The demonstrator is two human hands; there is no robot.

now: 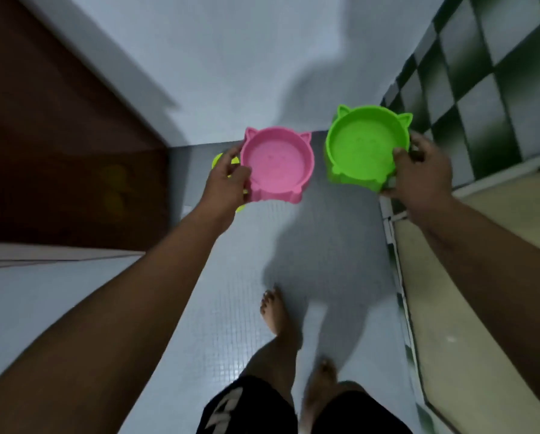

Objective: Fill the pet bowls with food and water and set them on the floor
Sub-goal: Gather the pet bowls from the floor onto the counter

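A pink cat-shaped pet bowl (277,166) is held out in front of me by my left hand (228,180), which grips its left rim. Behind that hand a yellow-green object (219,159) shows partly; what it is I cannot tell. My right hand (422,173) grips the right rim of a green cat-shaped pet bowl (365,145). Both bowls are in the air above the floor, level, and look empty inside.
Pale small-tiled floor (231,308) runs ahead, with a darker grey patch under the bowls. A brown wooden door (58,151) is at the left. At right stand a green-and-white checked tiled wall (497,73) and a beige surface (481,277). My bare feet (276,311) are below.
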